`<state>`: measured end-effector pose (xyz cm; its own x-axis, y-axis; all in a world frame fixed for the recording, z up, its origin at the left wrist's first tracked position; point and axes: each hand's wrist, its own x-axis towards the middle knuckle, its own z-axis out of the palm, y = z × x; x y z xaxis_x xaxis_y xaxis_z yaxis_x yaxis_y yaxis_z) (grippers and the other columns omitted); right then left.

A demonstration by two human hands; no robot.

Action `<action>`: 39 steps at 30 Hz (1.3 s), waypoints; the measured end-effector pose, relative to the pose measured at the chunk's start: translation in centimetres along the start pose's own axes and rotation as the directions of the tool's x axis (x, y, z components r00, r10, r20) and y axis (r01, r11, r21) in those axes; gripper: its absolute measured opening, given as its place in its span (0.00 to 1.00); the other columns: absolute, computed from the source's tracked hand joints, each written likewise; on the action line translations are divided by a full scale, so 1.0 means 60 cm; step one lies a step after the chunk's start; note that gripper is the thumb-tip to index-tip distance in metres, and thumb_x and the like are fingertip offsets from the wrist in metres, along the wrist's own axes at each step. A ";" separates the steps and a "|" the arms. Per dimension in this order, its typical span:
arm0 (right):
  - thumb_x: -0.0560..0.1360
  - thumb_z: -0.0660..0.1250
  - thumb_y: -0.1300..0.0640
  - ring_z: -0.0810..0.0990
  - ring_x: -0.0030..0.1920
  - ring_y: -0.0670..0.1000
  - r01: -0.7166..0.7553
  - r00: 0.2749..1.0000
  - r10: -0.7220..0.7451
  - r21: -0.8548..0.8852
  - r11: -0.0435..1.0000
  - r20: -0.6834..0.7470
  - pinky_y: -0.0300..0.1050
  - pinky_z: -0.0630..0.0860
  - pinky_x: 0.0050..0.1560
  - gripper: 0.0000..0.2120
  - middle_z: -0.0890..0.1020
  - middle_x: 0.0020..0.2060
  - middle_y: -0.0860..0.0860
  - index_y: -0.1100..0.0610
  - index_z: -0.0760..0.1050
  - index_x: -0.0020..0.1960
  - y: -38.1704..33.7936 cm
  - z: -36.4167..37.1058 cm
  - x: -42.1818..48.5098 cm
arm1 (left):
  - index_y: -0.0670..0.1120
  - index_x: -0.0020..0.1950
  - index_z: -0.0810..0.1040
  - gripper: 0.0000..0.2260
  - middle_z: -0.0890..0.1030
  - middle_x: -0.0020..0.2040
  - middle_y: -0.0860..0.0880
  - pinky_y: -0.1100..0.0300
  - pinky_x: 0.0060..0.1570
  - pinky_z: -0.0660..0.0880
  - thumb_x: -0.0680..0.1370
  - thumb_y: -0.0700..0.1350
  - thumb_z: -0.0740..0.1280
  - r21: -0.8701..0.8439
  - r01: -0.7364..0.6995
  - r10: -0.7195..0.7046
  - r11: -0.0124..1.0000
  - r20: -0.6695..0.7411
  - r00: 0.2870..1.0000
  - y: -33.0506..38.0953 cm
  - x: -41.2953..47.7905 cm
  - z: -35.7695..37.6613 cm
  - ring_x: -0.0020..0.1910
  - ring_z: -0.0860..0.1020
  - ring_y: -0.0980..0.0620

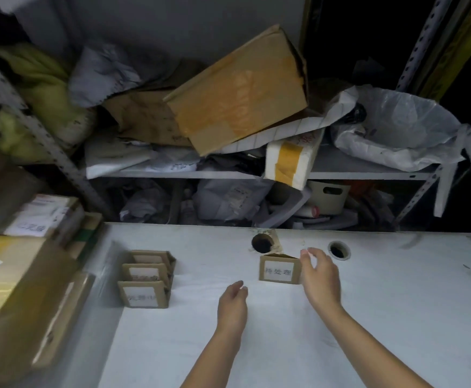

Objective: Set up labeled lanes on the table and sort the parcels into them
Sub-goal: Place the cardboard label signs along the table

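Your right hand (319, 273), fingers spread, touched the label stand (279, 269) at its 3 o'clock; your left hand (233, 303) hovered loosely curled, empty.

one cardboard lane sign (279, 271) upright mid-worktop, white label facing front, three more signs (147, 281) bunched upright off left
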<state>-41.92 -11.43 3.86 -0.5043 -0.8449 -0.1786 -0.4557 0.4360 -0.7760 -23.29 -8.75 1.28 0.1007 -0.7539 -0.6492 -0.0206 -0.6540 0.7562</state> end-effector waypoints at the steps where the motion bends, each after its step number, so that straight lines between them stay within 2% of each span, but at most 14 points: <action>1: 0.82 0.59 0.46 0.73 0.65 0.54 0.076 0.995 -0.076 -0.003 0.997 -0.069 0.49 0.74 0.60 0.18 0.77 0.62 0.50 0.54 0.76 0.66 -0.017 0.004 -0.019 | 0.53 0.68 0.75 0.14 0.76 0.68 0.51 0.47 0.70 0.70 0.83 0.47 0.60 0.032 -0.009 0.010 0.999 -0.029 1.000 -0.007 -0.009 -0.032 0.66 0.74 0.48; 3: 0.82 0.62 0.52 0.70 0.62 0.49 0.217 0.973 -0.214 0.026 0.976 -0.087 0.43 0.69 0.57 0.13 0.75 0.58 0.45 0.54 0.77 0.63 -0.060 0.028 -0.063 | 0.54 0.63 0.77 0.11 0.78 0.65 0.51 0.48 0.68 0.72 0.83 0.46 0.60 0.085 -0.033 0.044 0.996 -0.128 0.991 -0.019 -0.028 -0.105 0.63 0.76 0.49; 5: 0.82 0.63 0.54 0.70 0.59 0.45 0.301 0.953 -0.302 0.062 0.952 -0.004 0.40 0.66 0.56 0.10 0.76 0.55 0.42 0.53 0.78 0.60 -0.096 0.073 -0.103 | 0.51 0.63 0.77 0.12 0.78 0.63 0.51 0.54 0.67 0.71 0.83 0.43 0.59 0.097 -0.043 0.067 0.994 -0.267 0.961 -0.024 -0.040 -0.180 0.60 0.75 0.50; 7: 0.81 0.64 0.52 0.73 0.59 0.45 0.311 0.938 -0.323 0.107 0.944 0.122 0.42 0.70 0.58 0.09 0.78 0.55 0.42 0.52 0.79 0.59 -0.124 0.135 -0.143 | 0.47 0.67 0.76 0.14 0.77 0.63 0.48 0.55 0.63 0.69 0.83 0.42 0.59 0.090 -0.033 0.067 0.995 -0.411 0.909 -0.025 -0.045 -0.252 0.62 0.74 0.47; 9: 0.82 0.64 0.51 0.77 0.58 0.46 0.228 0.932 -0.264 0.166 0.959 0.247 0.45 0.75 0.59 0.09 0.81 0.54 0.45 0.51 0.79 0.58 -0.144 0.199 -0.178 | 0.47 0.70 0.73 0.15 0.77 0.66 0.46 0.53 0.61 0.69 0.83 0.41 0.60 0.061 -0.035 0.059 0.998 -0.474 0.878 -0.027 -0.038 -0.305 0.62 0.74 0.45; 12: 0.82 0.63 0.50 0.79 0.56 0.48 0.108 0.922 -0.164 0.172 0.979 0.352 0.42 0.76 0.55 0.10 0.82 0.53 0.47 0.52 0.80 0.57 -0.169 0.286 -0.218 | 0.46 0.75 0.65 0.21 0.74 0.68 0.44 0.55 0.59 0.68 0.82 0.39 0.62 0.021 -0.093 0.093 0.995 -0.443 0.892 -0.028 -0.020 -0.344 0.61 0.73 0.46; 15: 0.83 0.61 0.49 0.80 0.54 0.47 0.039 0.927 -0.098 0.168 0.985 0.361 0.35 0.73 0.46 0.12 0.83 0.53 0.47 0.52 0.81 0.58 -0.184 0.342 -0.239 | 0.48 0.79 0.57 0.29 0.72 0.69 0.44 0.55 0.61 0.69 0.81 0.37 0.63 0.080 -0.163 0.181 0.983 -0.387 0.904 -0.032 -0.009 -0.351 0.65 0.73 0.46; 19: 0.82 0.60 0.44 0.81 0.53 0.49 -0.043 0.947 -0.011 0.160 0.986 0.321 0.48 0.78 0.56 0.15 0.84 0.51 0.46 0.51 0.82 0.55 -0.184 0.388 -0.246 | 0.54 0.81 0.51 0.35 0.72 0.70 0.48 0.50 0.64 0.73 0.80 0.38 0.64 0.111 -0.179 0.206 0.978 -0.319 0.925 -0.033 0.008 -0.350 0.68 0.73 0.46; 24: 0.81 0.61 0.42 0.82 0.47 0.50 -0.076 0.950 0.033 0.128 0.989 0.310 0.47 0.78 0.50 0.18 0.85 0.44 0.47 0.52 0.83 0.49 -0.180 0.401 -0.242 | 0.55 0.81 0.48 0.36 0.78 0.63 0.45 0.48 0.54 0.75 0.79 0.39 0.63 0.007 -0.099 0.098 0.995 -0.232 0.968 -0.029 0.033 -0.358 0.61 0.77 0.39; 27: 0.82 0.59 0.43 0.80 0.42 0.52 -0.095 0.952 0.048 0.139 0.986 0.304 0.48 0.76 0.45 0.21 0.84 0.39 0.50 0.56 0.81 0.42 -0.180 0.404 -0.243 | 0.59 0.79 0.53 0.34 0.80 0.56 0.43 0.48 0.45 0.74 0.78 0.39 0.62 -0.037 -0.077 0.067 0.996 -0.211 0.975 -0.034 0.043 -0.366 0.55 0.79 0.34; 29: 0.82 0.58 0.43 0.81 0.44 0.54 -0.098 0.957 0.056 0.137 0.986 0.284 0.50 0.77 0.46 0.22 0.84 0.39 0.50 0.57 0.80 0.43 -0.178 0.401 -0.247 | 0.59 0.75 0.59 0.29 0.80 0.56 0.42 0.44 0.47 0.77 0.77 0.40 0.63 -0.032 -0.086 0.078 0.996 -0.213 0.974 -0.038 0.041 -0.368 0.55 0.78 0.34; 32: 0.83 0.57 0.44 0.82 0.45 0.52 -0.112 0.964 0.071 0.150 0.982 0.256 0.49 0.78 0.47 0.21 0.84 0.40 0.49 0.56 0.81 0.44 -0.171 0.382 -0.255 | 0.58 0.64 0.68 0.18 0.77 0.61 0.43 0.50 0.51 0.75 0.79 0.41 0.64 -0.077 -0.108 0.087 0.991 -0.232 0.969 -0.043 0.023 -0.366 0.58 0.77 0.39; 36: 0.83 0.56 0.42 0.82 0.45 0.49 -0.110 0.968 0.068 0.166 0.980 0.242 0.49 0.81 0.49 0.22 0.84 0.40 0.49 0.55 0.79 0.43 -0.165 0.339 -0.269 | 0.53 0.60 0.73 0.07 0.80 0.58 0.45 0.51 0.57 0.74 0.83 0.44 0.60 -0.328 -0.055 -0.017 0.943 -0.212 0.977 -0.049 -0.004 -0.354 0.59 0.77 0.48; 39: 0.83 0.57 0.41 0.82 0.45 0.49 -0.110 0.971 0.065 0.185 0.977 0.231 0.45 0.79 0.45 0.21 0.84 0.40 0.50 0.54 0.78 0.42 -0.169 0.291 -0.279 | 0.49 0.61 0.73 0.07 0.82 0.56 0.43 0.51 0.60 0.75 0.84 0.45 0.59 -0.511 0.010 -0.075 0.859 -0.106 0.992 -0.041 -0.029 -0.337 0.58 0.80 0.45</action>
<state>-16.06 -7.13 4.15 -0.3498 -0.8633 -0.3638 -0.2540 0.4612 -0.8502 -3.32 -4.57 2.21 0.2066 -0.6920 -0.6917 0.4918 -0.5377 0.6848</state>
